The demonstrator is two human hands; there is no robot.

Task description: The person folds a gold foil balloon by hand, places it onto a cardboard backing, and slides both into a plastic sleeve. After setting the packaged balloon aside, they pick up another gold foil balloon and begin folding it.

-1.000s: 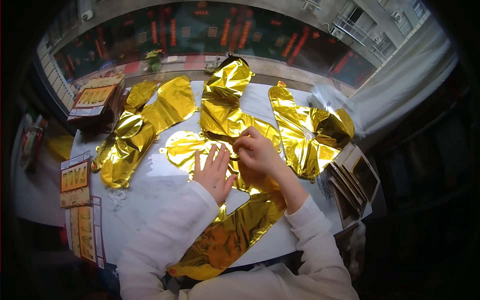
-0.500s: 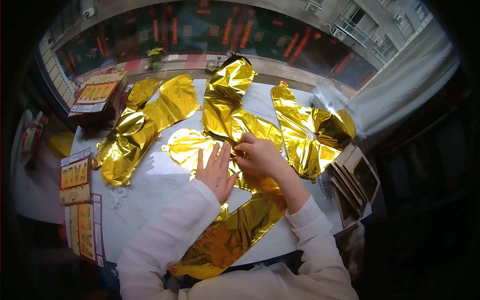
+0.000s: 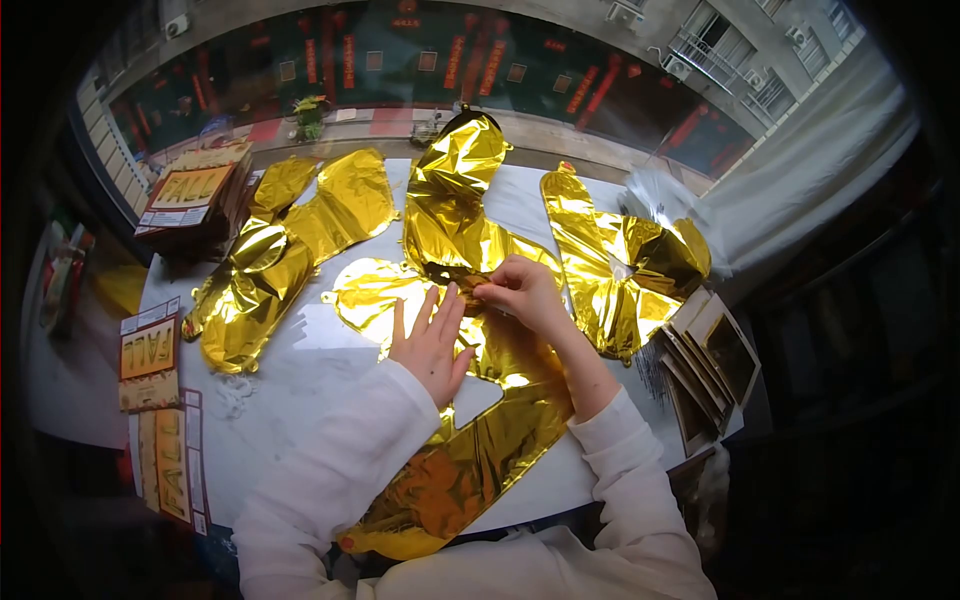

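Note:
Several flat, shiny gold foil pieces lie on a white table (image 3: pixel 270 420). My left hand (image 3: pixel 430 350) rests palm down with spread fingers on the near gold foil piece (image 3: pixel 460 470), which reaches toward my body. Just right of its fingertips, my right hand (image 3: pixel 522 295) pinches the lower edge of the middle gold foil piece (image 3: pixel 450 220), where the foil looks dark and folded. The two pieces overlap beneath my hands, and my right fingers partly hide the pinched spot.
Another gold foil piece (image 3: pixel 290 250) lies on the left and one more (image 3: pixel 625 260) on the right. "FALL" printed packets are stacked (image 3: pixel 195 190) at the back left, with others (image 3: pixel 150 355) at the left edge. Brown cards (image 3: pixel 705 365) stand at the right edge.
My right hand has shifted slightly up, with its fingers pinched closer together. The foil edge under it is lifted and folded more. My left hand has hardly moved.

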